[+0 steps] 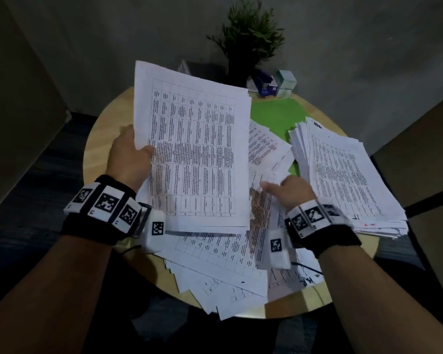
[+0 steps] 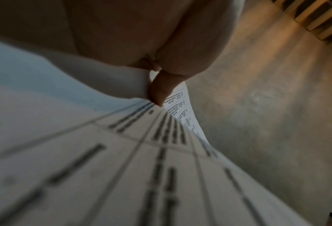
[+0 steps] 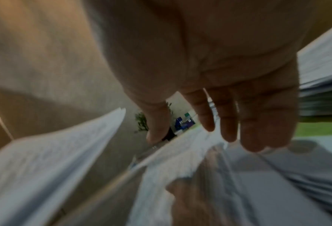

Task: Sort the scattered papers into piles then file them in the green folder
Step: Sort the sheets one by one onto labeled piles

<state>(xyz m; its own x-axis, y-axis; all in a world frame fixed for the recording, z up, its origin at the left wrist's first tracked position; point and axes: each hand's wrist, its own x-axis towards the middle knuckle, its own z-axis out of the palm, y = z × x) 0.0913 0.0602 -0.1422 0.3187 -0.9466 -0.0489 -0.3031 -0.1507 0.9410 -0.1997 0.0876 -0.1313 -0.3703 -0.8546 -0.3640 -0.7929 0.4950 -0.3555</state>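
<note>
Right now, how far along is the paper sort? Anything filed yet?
Done: one tall sorted pile sits on the right of the table. In hand: the left hand holds up a sheaf of table printouts; the right hand, fingers relaxed, reaches over the loose sheets. Left: scattered papers cover the near table, and the green folder lies partly under paper, so nothing looks filed.

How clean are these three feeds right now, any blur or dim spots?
Head view: dim room, edges bowed by the wide lens, yet the held sheets read sharp. Left wrist view: near print blurred, only text by the thumb tip crisp. Right wrist view: motion-smeared throughout, the right hand and papers soft.
</note>
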